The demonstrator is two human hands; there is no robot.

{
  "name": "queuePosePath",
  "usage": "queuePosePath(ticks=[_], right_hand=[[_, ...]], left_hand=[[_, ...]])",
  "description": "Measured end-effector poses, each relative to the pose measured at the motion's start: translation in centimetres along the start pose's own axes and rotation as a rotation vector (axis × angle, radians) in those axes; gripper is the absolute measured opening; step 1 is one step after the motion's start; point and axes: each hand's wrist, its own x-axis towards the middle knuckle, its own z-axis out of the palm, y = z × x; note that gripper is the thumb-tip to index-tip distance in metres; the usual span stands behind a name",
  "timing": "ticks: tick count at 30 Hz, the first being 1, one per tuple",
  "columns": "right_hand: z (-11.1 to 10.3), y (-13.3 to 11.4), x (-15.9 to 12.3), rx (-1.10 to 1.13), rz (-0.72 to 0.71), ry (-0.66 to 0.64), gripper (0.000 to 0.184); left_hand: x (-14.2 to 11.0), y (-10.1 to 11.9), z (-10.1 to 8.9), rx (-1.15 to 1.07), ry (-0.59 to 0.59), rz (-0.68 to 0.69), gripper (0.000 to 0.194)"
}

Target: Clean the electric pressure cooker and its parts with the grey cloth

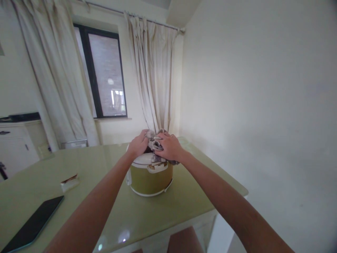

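A rice cooker (pixel 151 179) with a shiny gold-green body and white lid stands upright on the pale green tabletop (pixel 118 207). Bunched on top of its lid is a crumpled grey-white patterned cloth (pixel 155 140). My right hand (pixel 170 146) is closed over the right part of this cloth, pressing it against the lid. From the left side, my left hand (pixel 138 144) grips the cloth's edge, thumb towards me; its other fingertips are hidden. One end of the cloth hangs over the cooker's right side. The latch at the cooker's front is partly visible below the cloth.
A dark tablet (pixel 34 223) lies at the table's left front, with a small whitish packet (pixel 70 182) beyond it. A brown chair (pixel 185 240) stands at the near edge. The wall (pixel 263 105) rises along the right, and curtains (pixel 155 70) hang behind.
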Motion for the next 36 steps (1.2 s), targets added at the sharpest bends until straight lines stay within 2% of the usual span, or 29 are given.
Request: queuePosePath(ticks=[3, 6, 9, 12, 15, 17, 20, 25, 29, 31, 34, 36], right_hand=[[-0.1, 0.2, 0.8, 0.022, 0.024, -0.024, 0.039], [-0.1, 1.4, 4.0, 0.049, 0.183, -0.104, 0.040], [0.4, 2.9, 7.7, 0.134, 0.296, -0.238, 0.043], [1.3, 4.6, 10.6, 0.209, 0.328, -0.322, 0.037], [2.0, 6.6, 11.7, 0.264, 0.358, -0.323, 0.027], [2.6, 8.0, 10.9, 0.298, 0.402, -0.285, 0.024], [3.7, 9.7, 7.9, 0.346, 0.478, -0.189, 0.022], [5.5, 10.1, 2.1, 0.407, 0.582, 0.000, 0.035], [6.2, 8.5, -0.7, 0.462, 0.575, 0.109, 0.037], [6.2, 7.1, -2.3, 0.483, 0.554, 0.203, 0.036], [5.7, 4.0, -5.3, 0.452, 0.490, 0.368, 0.036], [4.8, 1.4, -7.2, 0.408, 0.409, 0.394, 0.032]], left_hand=[[0.0, 0.0, -0.2, 0.025, -0.012, 0.031, 0.051], [0.1, -0.1, -0.1, 0.033, -0.006, 0.025, 0.050], [0.1, -0.3, -0.1, 0.045, -0.005, 0.027, 0.052], [0.1, -0.4, -0.1, 0.044, 0.002, 0.020, 0.055], [0.0, -0.5, -0.1, 0.029, -0.008, 0.023, 0.056], [0.1, -0.5, -0.1, 0.017, -0.011, 0.030, 0.055], [0.1, -0.6, 0.0, 0.001, -0.003, 0.031, 0.054], [0.2, -0.3, 0.2, 0.005, 0.012, 0.020, 0.052], [0.2, -0.2, 0.3, 0.015, 0.019, 0.006, 0.051], [0.2, -0.1, 0.2, 0.010, 0.022, 0.008, 0.050], [0.1, 0.0, 0.1, 0.000, 0.030, 0.005, 0.050], [0.0, 0.0, 0.0, 0.001, 0.026, 0.002, 0.049]])
